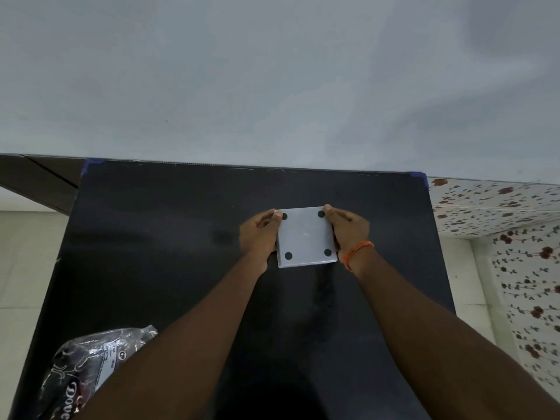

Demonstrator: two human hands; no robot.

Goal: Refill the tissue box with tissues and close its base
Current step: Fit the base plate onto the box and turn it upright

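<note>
A dark tabletop (pixel 169 253) fills the middle and lower frame, set against a pale wall, with flower-patterned tiles at the right edge. At the lower left of the frame a crinkled plastic tissue pack (pixel 91 365) lies on the tabletop, partly behind the left forearm, and well apart from the box. Just above the centre of the frame sits the white tissue box (pixel 306 236), turned upside down so its base (pixel 303 228) faces up, showing four small round black feet (pixel 288 255) at the corners. The left hand (pixel 257 234) is curled around the box's left side with its thumb on the upper left corner of the base; the right hand (pixel 348 230), an orange thread at its wrist, clasps the right side the same way. The base looks seated flush, so the refill seems done and the closing nearly finished; what likely remains is pressing it home and turning the box upright. Whether tissues are inside cannot be seen.
</note>
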